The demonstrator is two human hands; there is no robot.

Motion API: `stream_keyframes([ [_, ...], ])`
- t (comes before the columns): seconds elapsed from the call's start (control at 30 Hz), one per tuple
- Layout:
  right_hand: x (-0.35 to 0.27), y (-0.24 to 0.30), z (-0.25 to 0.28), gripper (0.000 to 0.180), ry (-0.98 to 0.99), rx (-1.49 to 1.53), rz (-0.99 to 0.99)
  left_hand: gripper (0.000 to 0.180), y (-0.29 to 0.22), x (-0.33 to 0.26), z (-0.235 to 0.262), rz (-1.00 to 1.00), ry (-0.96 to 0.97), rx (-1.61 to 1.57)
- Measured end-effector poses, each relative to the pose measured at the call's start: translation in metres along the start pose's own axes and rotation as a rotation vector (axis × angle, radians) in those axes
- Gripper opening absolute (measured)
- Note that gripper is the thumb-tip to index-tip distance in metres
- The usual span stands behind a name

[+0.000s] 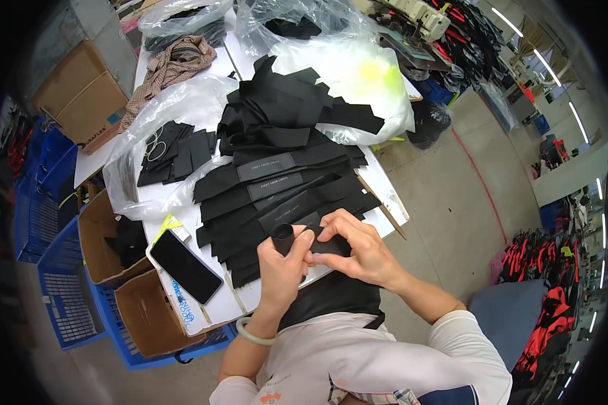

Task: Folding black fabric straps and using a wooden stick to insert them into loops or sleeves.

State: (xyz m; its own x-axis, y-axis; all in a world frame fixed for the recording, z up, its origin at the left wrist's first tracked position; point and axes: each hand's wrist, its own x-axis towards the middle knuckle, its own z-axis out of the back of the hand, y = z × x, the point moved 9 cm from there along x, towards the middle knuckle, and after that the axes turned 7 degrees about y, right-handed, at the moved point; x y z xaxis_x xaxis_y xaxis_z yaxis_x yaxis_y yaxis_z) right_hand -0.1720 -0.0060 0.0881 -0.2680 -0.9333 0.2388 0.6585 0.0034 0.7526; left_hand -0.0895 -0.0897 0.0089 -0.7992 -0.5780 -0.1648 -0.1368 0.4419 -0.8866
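Note:
My left hand [282,262] is closed around a rolled black fabric piece [283,235], whose round end sticks up past my thumb. My right hand [361,250] is bent over a black fabric piece [331,247], with fingers and thumb curled at its edge. The two hands almost touch at the thumbs; whether both hold one continuous piece is hidden. Just beyond them, overlapping black fabric strips [277,187] lie in rows, several with a darker printed patch. A looser heap of black fabric pieces [277,101] lies behind the rows.
A black phone [186,268] lies at the table's left edge. A wooden stick [383,208] lies on the right. Clear plastic bags [132,162] hold black pieces. Cardboard boxes [152,314] and blue crates [64,290] stand left, below the white table [392,192].

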Motion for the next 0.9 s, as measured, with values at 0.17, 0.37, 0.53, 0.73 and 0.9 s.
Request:
stream_keyframes([
  [0.17,-0.006,-0.019,-0.006,0.012,-0.074,0.173,-0.06,0.02,0.007,-0.001,0.003,0.038,0.133,-0.139],
  [0.37,-0.013,-0.034,-0.036,0.011,0.048,0.671,-0.342,0.015,0.017,-0.009,0.003,-0.027,0.133,-0.269],
  [0.53,-0.011,-0.027,-0.032,0.006,-0.126,0.555,-0.172,0.011,0.012,-0.011,0.008,-0.122,-0.062,-0.321],
  [0.73,-0.005,0.016,0.021,0.008,-0.288,0.16,-0.028,0.025,0.01,0.027,0.018,0.017,0.006,-0.957],
  [0.9,-0.001,0.032,0.005,0.013,-0.225,-0.108,0.168,0.02,0.026,0.028,0.023,0.12,-0.188,-1.186],
])
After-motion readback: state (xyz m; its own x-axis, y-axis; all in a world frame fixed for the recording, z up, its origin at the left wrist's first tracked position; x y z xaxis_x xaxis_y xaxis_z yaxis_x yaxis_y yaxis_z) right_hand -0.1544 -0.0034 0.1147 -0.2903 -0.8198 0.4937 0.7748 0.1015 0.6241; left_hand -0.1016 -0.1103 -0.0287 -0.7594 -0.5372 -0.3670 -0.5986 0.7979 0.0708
